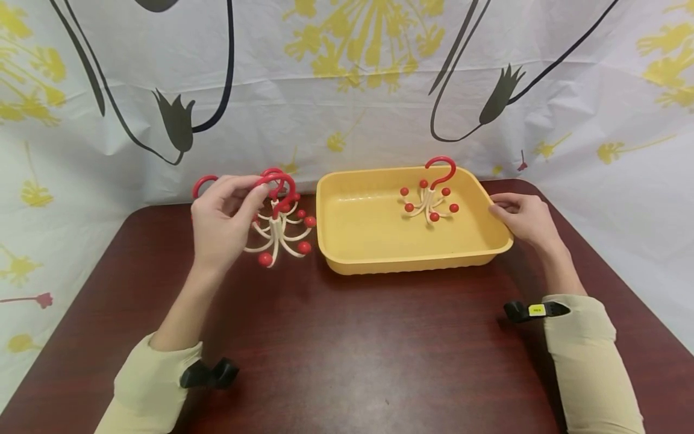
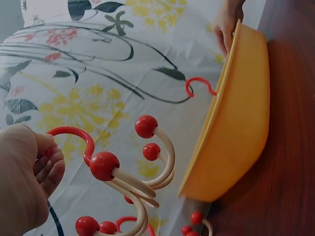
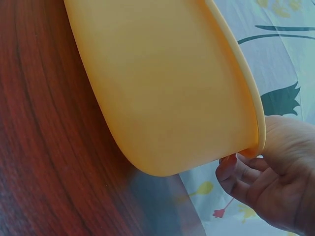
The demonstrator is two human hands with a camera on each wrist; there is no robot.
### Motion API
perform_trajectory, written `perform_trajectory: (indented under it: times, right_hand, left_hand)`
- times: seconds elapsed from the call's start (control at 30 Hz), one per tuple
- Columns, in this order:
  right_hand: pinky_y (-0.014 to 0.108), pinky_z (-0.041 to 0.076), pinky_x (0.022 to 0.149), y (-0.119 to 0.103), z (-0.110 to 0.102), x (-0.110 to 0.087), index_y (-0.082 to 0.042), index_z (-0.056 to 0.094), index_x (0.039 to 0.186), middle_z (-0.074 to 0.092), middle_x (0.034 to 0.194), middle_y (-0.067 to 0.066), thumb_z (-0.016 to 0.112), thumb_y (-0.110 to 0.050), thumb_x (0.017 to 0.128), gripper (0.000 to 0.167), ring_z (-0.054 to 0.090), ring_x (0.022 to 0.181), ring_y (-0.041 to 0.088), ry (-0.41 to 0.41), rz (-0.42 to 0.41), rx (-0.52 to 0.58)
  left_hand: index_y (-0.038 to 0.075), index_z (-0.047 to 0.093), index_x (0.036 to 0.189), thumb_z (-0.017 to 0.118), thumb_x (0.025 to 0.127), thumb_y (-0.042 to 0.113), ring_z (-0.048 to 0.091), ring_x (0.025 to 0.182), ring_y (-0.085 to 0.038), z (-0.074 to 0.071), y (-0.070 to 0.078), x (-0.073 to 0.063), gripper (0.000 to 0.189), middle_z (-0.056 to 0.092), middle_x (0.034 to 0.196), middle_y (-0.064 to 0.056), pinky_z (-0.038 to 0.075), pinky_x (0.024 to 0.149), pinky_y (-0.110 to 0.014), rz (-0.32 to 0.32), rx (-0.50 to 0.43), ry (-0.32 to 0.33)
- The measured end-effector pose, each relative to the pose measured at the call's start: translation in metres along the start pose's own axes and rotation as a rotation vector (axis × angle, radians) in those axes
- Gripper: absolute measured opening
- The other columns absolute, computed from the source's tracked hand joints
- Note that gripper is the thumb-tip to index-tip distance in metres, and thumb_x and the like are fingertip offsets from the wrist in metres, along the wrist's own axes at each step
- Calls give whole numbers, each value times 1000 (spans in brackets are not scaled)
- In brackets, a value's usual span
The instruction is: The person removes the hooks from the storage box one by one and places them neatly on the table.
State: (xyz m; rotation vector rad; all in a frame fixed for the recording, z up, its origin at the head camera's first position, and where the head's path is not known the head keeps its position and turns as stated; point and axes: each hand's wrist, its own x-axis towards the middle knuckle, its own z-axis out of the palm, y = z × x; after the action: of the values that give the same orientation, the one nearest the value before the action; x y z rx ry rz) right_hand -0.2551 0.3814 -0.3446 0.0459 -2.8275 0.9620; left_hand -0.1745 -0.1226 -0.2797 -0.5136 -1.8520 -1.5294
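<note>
My left hand (image 1: pixel 219 223) pinches the red hook of a multi-arm hanger (image 1: pixel 276 228) with cream arms tipped by red balls. In the left wrist view this hanger (image 2: pixel 104 166) hangs from the thumb and fingertips, tilted in that view. My right hand (image 1: pixel 525 220) grips the right rim of a yellow plastic tub (image 1: pixel 374 263); in the right wrist view the thumb and fingers (image 3: pixel 228 166) meet at the tub's rim. Inside the tub, toward its right side, stands a similar hanger (image 1: pixel 431 199), hook upward.
At least two more such hangers are behind the left hand, partly hidden; one shows only its red hook (image 1: pixel 203 182). Everything stands on a dark red-brown table (image 1: pixel 368 349). A white flower-printed cloth (image 1: pixel 374 120) hangs behind the table's back edge.
</note>
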Motion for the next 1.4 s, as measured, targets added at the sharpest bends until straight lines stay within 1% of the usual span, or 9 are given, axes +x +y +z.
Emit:
perform_trajectory:
  times: [0.1,0.3,0.4,0.67,0.87,1.0,1.13,1.2,1.4]
  right_hand:
    - [13,49,58,0,0,0,4,66,125,68,112,30,66,-31,99,44,69,82,21,1,-2,-5]
    - [12,49,58,0,-1,0,4,66,125,68,112,30,66,-31,99,44,61,72,-1,2,-12,-5]
    - [13,49,58,-1,-1,0,5,66,125,68,112,30,66,-31,99,44,58,70,-5,1,-14,-2]
    - [14,50,58,-1,0,0,5,66,124,69,111,30,67,-31,98,45,60,70,-2,3,-8,8]
    - [13,50,57,0,0,-1,5,66,124,69,111,30,67,-30,98,44,60,69,-2,8,-11,10]
    - [13,50,57,0,0,-1,5,67,124,69,110,30,67,-30,98,43,60,69,-2,9,-9,6]
    - [14,50,57,0,0,-1,5,67,124,69,110,30,67,-31,98,43,60,69,-1,8,-5,4]
    - [14,50,57,0,0,-1,4,67,124,69,110,30,67,-31,98,43,62,71,3,8,-3,2]
    - [14,49,57,-1,-1,-1,4,67,124,69,110,30,67,-30,98,43,62,70,1,11,-14,1]
  left_hand:
    - [-7,75,105,75,88,-4,66,71,-13,-9,-2,-1,17,70,93,-4,56,68,-19,-8,32,6]
    - [-6,75,106,75,88,-3,66,72,-12,-27,-6,-3,18,68,91,1,55,69,-18,-37,88,9]
    - [-6,75,106,75,88,-3,65,73,-11,-35,-8,-5,18,67,90,2,54,71,-16,-47,125,19]
    - [-7,75,105,75,88,-3,65,68,-7,-59,-19,-9,18,67,86,7,54,67,-14,-90,204,55]
    - [-6,75,106,75,89,-2,63,67,-4,-75,-29,-12,18,68,87,12,52,65,-12,-139,266,81]
    - [-9,73,107,74,89,-2,64,67,-3,-86,-35,-14,19,68,87,13,53,65,-12,-182,270,98]
    - [-9,72,109,74,90,0,65,65,-3,-94,-42,-17,21,69,86,12,54,64,-13,-229,276,108]
    - [-8,72,110,74,90,0,66,68,-3,-97,-44,-18,21,69,87,12,54,65,-13,-249,280,114]
    - [-9,72,109,73,90,-1,67,70,-2,-104,-51,-22,21,70,84,12,54,63,-13,-292,281,143]
